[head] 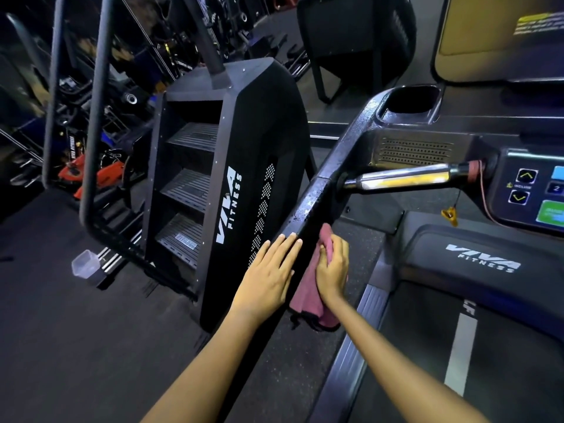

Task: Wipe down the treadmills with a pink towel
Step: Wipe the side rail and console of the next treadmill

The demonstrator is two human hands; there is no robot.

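Observation:
A black treadmill fills the right side, with its left side handrail (323,193) sloping down toward me and speckled with wet drops. My left hand (268,273) lies flat on the outer side of the rail's lower end, fingers straight. My right hand (332,267) grips a pink towel (308,300) against the inner side of the same rail; the towel's loose end hangs below my wrist. The treadmill belt (464,346) and console buttons (525,187) lie to the right.
A black stair-climber machine (232,184) stands close on the left of the rail. A clear plastic cup (85,264) sits on the dark floor at the left. A chrome pulse grip (403,178) and yellow safety clip (450,215) hang under the console. Weight machines crowd the background.

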